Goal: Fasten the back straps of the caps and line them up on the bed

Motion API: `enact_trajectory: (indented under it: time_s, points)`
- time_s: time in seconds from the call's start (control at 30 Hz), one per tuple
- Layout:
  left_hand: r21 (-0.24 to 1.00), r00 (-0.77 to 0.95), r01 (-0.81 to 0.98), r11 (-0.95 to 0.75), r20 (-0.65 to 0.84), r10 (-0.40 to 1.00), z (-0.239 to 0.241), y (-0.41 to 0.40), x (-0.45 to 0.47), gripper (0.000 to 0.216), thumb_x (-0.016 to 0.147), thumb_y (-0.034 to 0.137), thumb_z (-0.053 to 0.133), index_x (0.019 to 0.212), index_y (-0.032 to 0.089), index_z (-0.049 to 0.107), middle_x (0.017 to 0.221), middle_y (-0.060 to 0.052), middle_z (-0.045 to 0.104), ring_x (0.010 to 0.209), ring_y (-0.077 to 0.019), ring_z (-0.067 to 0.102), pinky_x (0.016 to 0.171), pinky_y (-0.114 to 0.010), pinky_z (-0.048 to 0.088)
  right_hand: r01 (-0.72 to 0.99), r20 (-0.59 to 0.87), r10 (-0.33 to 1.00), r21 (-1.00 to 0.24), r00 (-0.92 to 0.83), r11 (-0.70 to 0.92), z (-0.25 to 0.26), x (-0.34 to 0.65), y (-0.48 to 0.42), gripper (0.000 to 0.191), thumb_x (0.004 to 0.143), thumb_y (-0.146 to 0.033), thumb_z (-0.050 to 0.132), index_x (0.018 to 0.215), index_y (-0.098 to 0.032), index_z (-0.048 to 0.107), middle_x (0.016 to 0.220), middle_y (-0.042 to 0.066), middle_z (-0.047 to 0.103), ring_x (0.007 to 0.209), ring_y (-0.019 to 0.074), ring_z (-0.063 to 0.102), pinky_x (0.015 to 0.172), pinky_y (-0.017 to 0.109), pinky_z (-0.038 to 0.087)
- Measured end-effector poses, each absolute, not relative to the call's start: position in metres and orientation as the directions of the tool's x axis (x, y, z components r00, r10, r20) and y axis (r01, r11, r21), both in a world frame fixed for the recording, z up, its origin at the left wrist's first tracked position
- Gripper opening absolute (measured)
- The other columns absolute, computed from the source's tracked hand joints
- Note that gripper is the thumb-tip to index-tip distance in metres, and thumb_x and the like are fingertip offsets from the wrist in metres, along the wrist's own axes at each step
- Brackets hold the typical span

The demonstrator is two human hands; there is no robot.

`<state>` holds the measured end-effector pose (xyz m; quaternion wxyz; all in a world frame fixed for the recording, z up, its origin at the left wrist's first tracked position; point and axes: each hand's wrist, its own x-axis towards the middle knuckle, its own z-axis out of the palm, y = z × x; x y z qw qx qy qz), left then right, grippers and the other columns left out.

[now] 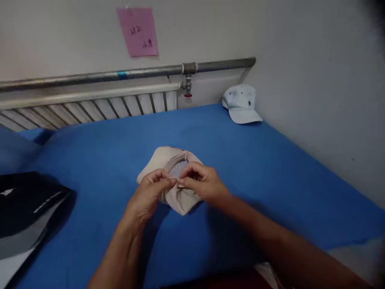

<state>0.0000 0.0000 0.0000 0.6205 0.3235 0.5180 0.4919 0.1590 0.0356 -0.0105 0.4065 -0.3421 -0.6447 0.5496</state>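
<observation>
A beige cap lies on the blue surface, tipped so that its inside and sweatband show. My left hand pinches the near edge of the cap between thumb and forefinger. Close beside it, my right hand pinches at the same edge, its fingertips almost touching those of the left. A small light piece, perhaps the end of the cap's strap, shows at the right fingertips; its detail is too small to make out. Part of the cap's inside is hidden behind my right hand.
A pale blue cap sits at the far right corner against the wall. At the left edge lies a black, grey and white item. Behind the surface run a metal pipe and a white radiator. A pink note hangs above.
</observation>
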Motion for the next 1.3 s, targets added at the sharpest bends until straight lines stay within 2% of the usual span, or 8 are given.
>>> enact_trajectory:
  time_s: [0.2,0.33,0.43,0.67,0.83,1.0,1.17,1.3]
  points:
    - [0.901,-0.052,-0.303,0.311,-0.342,0.938,0.000,0.001,-0.004,0.024,0.055,0.025,0.081,0.058,0.014,0.059,0.050,0.005,0.057,0.045,-0.0054,0.047,0.045,-0.017,0.037,0.084,0.256,0.836,-0.938,-0.486,0.336,-0.009,0.166,0.038,0.003,0.079,-0.021,0.063,0.079,-0.019,0.065,0.077,0.000,0.063,0.070,0.0117,0.057,0.065,0.025,0.044]
    - [0.890,-0.078,-0.339,0.305,-0.349,0.934,0.000,0.002,-0.004,0.025,0.054,0.024,0.082,0.058,0.014,0.059,0.050,0.005,0.057,0.045,-0.0054,0.048,0.045,-0.017,0.037,0.088,0.362,0.777,-0.879,-0.515,0.468,-0.009,0.172,0.041,0.013,0.078,-0.016,0.062,0.089,-0.020,0.069,0.087,0.002,0.066,0.081,0.0145,0.061,0.076,0.029,0.048]
    - [0.888,-0.080,-0.347,0.303,-0.350,0.933,0.000,0.004,-0.005,0.025,0.054,0.024,0.082,0.058,0.013,0.059,0.051,0.005,0.058,0.045,-0.0055,0.049,0.045,-0.017,0.038,0.078,0.447,0.742,-0.830,-0.500,0.552,-0.012,0.172,0.043,0.012,0.081,-0.018,0.063,0.092,-0.020,0.069,0.092,0.004,0.065,0.086,0.0152,0.061,0.078,0.030,0.050]
    - [0.888,-0.060,-0.338,0.313,-0.352,0.934,-0.001,0.006,-0.005,0.026,0.053,0.024,0.082,0.058,0.014,0.059,0.049,0.005,0.057,0.043,-0.0053,0.047,0.043,-0.017,0.037,0.120,0.576,0.639,-0.688,-0.509,0.716,-0.016,0.171,0.044,0.008,0.084,-0.017,0.062,0.091,-0.019,0.065,0.089,0.004,0.064,0.085,0.0145,0.061,0.078,0.029,0.050]
    - [0.891,-0.058,-0.313,0.329,-0.364,0.930,-0.003,0.005,-0.006,0.027,0.053,0.025,0.082,0.057,0.014,0.058,0.049,0.005,0.057,0.043,-0.0051,0.047,0.042,-0.017,0.036,0.215,0.582,0.600,-0.596,-0.548,0.774,-0.016,0.168,0.040,0.005,0.085,-0.016,0.059,0.088,-0.018,0.063,0.087,0.004,0.063,0.085,0.0163,0.059,0.079,0.031,0.049]
    - [0.907,-0.047,-0.288,0.307,-0.334,0.941,-0.005,0.005,-0.008,0.026,0.056,0.025,0.082,0.060,0.014,0.059,0.051,0.005,0.057,0.045,-0.0048,0.047,0.044,-0.016,0.037,0.242,0.542,0.665,-0.653,-0.513,0.718,-0.014,0.166,0.036,0.003,0.085,-0.016,0.060,0.086,-0.018,0.062,0.081,0.003,0.062,0.078,0.0146,0.057,0.075,0.029,0.048]
    - [0.910,-0.033,-0.318,0.267,-0.292,0.956,0.000,0.003,-0.008,0.025,0.057,0.025,0.082,0.061,0.014,0.060,0.053,0.004,0.060,0.047,-0.0054,0.050,0.047,-0.017,0.039,0.109,0.519,0.702,-0.761,-0.488,0.639,-0.014,0.170,0.040,0.009,0.083,-0.015,0.061,0.090,-0.020,0.066,0.093,0.003,0.063,0.084,0.0138,0.060,0.075,0.028,0.050]
    - [0.916,-0.006,-0.308,0.256,-0.271,0.963,0.001,0.002,-0.008,0.024,0.058,0.025,0.082,0.063,0.014,0.061,0.054,0.003,0.061,0.049,-0.0055,0.051,0.049,-0.016,0.040,0.055,0.481,0.710,-0.808,-0.514,0.587,-0.011,0.171,0.043,0.013,0.082,-0.012,0.058,0.086,-0.020,0.068,0.090,0.003,0.064,0.084,0.0136,0.061,0.075,0.028,0.050]
